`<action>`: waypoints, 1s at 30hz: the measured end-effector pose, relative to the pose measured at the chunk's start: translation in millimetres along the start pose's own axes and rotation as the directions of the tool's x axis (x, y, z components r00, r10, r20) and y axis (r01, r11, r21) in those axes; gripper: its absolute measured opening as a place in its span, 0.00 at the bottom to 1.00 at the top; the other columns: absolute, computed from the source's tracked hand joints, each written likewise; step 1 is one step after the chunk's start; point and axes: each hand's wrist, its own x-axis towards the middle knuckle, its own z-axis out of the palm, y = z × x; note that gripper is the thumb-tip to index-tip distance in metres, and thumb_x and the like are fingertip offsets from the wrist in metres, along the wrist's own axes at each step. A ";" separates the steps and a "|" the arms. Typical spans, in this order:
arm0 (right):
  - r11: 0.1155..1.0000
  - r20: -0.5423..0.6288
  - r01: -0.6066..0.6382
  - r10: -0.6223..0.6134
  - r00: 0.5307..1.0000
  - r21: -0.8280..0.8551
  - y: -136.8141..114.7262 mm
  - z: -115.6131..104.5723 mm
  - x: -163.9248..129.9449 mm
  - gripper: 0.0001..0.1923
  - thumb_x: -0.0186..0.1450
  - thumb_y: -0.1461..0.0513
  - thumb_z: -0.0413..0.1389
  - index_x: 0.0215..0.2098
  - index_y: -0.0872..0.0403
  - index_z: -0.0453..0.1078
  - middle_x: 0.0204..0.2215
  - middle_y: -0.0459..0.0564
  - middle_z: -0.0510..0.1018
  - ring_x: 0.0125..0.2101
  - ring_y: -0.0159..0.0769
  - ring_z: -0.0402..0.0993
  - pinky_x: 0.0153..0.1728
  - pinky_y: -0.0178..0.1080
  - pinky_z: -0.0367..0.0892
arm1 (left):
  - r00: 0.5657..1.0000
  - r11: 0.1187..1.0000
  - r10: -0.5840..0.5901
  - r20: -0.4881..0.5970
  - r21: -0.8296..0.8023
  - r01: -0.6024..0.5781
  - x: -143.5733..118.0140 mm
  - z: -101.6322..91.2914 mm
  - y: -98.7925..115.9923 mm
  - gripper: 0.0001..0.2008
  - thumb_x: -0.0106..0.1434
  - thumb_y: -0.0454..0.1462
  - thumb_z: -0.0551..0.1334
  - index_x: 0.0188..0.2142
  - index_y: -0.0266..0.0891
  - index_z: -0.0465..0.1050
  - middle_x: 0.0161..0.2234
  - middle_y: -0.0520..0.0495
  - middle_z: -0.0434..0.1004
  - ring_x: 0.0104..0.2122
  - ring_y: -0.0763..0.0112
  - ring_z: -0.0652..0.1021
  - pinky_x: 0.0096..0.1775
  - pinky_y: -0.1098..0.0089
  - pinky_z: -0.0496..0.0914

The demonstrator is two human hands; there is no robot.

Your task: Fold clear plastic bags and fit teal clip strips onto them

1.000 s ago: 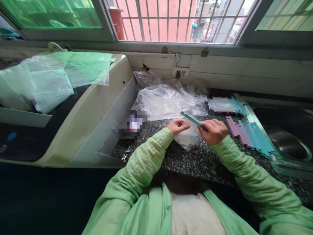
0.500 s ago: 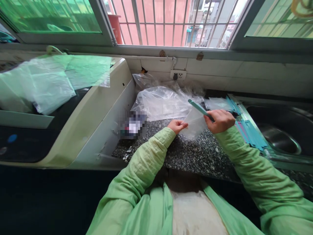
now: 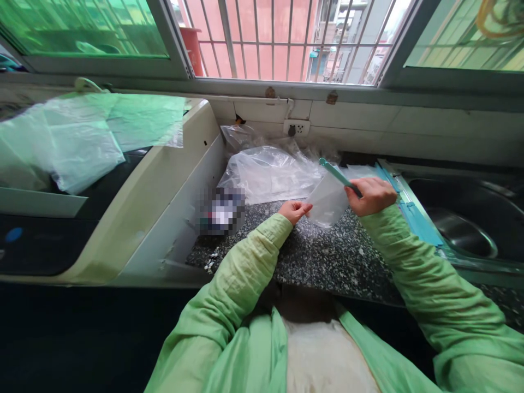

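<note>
Held up over the counter is a small clear plastic bag (image 3: 328,201). My left hand (image 3: 295,212) pinches its left edge between thumb and fingers. My right hand (image 3: 373,195) is closed around the lower end of a slim teal plastic strip (image 3: 336,173), which slants up and left with its rounded tip free. The strip runs along the bag's upper right edge; whether it is clamped onto the bag I cannot tell. Behind the bag lies a crumpled heap of larger clear plastic bags (image 3: 270,172).
More teal strips (image 3: 418,221) lie right of my right hand, by the sink (image 3: 462,232). A blurred-out object (image 3: 223,212) sits left on the speckled counter (image 3: 327,262). A cream-coloured appliance (image 3: 164,169) with plastic sheets (image 3: 88,147) on top stands at left. A socket (image 3: 297,127) is on the wall.
The bag is spread flatter between my hands. My right hand and the teal strip have shifted slightly right. My left hand keeps its pinch.
</note>
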 end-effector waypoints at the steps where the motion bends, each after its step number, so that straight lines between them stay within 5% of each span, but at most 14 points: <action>1: 1.000 -0.003 0.001 -0.001 1.000 0.001 1.1 0.8 -0.5 0.17 0.59 0.53 0.49 0.34 0.54 0.74 0.28 0.52 0.78 0.28 0.38 0.69 0.29 0.39 0.55 | 1.000 1.000 0.007 -0.006 0.008 -0.007 0.2 0.2 -0.7 0.22 0.50 0.51 0.60 0.14 0.34 0.68 0.11 0.55 0.60 0.17 0.81 0.61 0.24 0.75 0.56; 11: 0.999 -0.013 0.050 -0.050 0.999 0.011 2.9 5.2 1.3 0.15 0.59 0.53 0.49 0.33 0.52 0.73 0.27 0.50 0.78 0.27 0.37 0.68 0.30 0.40 0.55 | 0.999 0.995 -0.003 0.035 0.095 -0.001 -1.0 0.0 -5.7 0.23 0.49 0.53 0.57 0.14 0.35 0.66 0.11 0.55 0.59 0.16 0.80 0.58 0.23 0.74 0.52; 19: 0.992 -0.006 0.112 -0.112 0.994 0.058 -9.1 -2.6 7.3 0.14 0.59 0.53 0.49 0.31 0.52 0.73 0.27 0.49 0.78 0.28 0.36 0.68 0.33 0.41 0.54 | 0.993 0.959 0.116 -0.037 0.266 -0.102 -3.0 -5.1 -2.6 0.23 0.51 0.53 0.56 0.15 0.37 0.59 0.15 0.57 0.49 0.18 0.80 0.54 0.23 0.72 0.48; 24: 0.977 -0.037 0.192 -0.189 0.981 0.094 -18.2 -0.7 9.9 0.14 0.60 0.54 0.49 0.31 0.53 0.73 0.27 0.48 0.78 0.27 0.35 0.68 0.32 0.39 0.54 | 0.963 0.927 0.243 -0.113 0.320 -0.196 -1.6 -5.9 -1.4 0.22 0.53 0.50 0.56 0.13 0.36 0.61 0.16 0.55 0.53 0.20 0.79 0.58 0.25 0.73 0.52; 30: 0.983 -0.056 0.157 -0.152 0.987 0.096 -20.8 9.3 13.5 0.12 0.59 0.55 0.51 0.31 0.52 0.73 0.27 0.48 0.78 0.28 0.35 0.67 0.33 0.40 0.54 | 0.973 0.945 0.215 -0.078 0.269 -0.188 0.5 -5.9 -4.7 0.19 0.54 0.49 0.55 0.17 0.36 0.68 0.16 0.54 0.58 0.21 0.77 0.62 0.25 0.74 0.55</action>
